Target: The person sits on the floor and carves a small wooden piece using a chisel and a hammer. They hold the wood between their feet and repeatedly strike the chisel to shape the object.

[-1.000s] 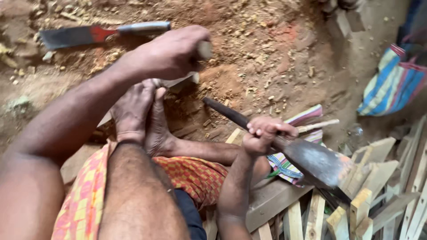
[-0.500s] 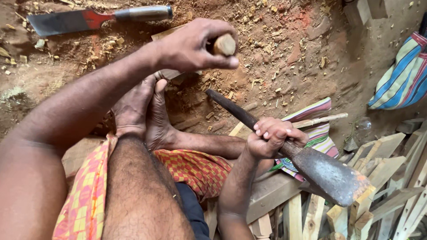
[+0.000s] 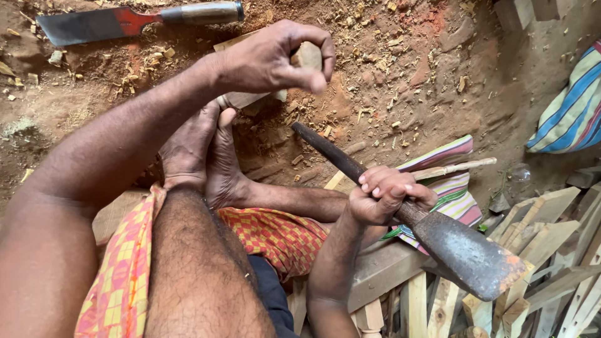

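Observation:
My left hand is stretched out over the dirt ground and closed around a short pale piece of wood, whose cut end shows by the fingers. My right hand grips the dark handle of a heavy chopper. Its broad rusty blade points down to the right, over a pile of wooden slats. My two bare feet rest together on the ground between the hands, just below the piece of wood.
A second knife with a red patch and a wooden handle lies on the dirt at top left. Cut wooden slats are piled at lower right. Striped cloth lies at right, another striped cloth under the chopper. Wood chips litter the ground.
My left hand has moved right and turned, so the end of the wood piece now shows. The chopper in my right hand has dropped slightly to the lower right.

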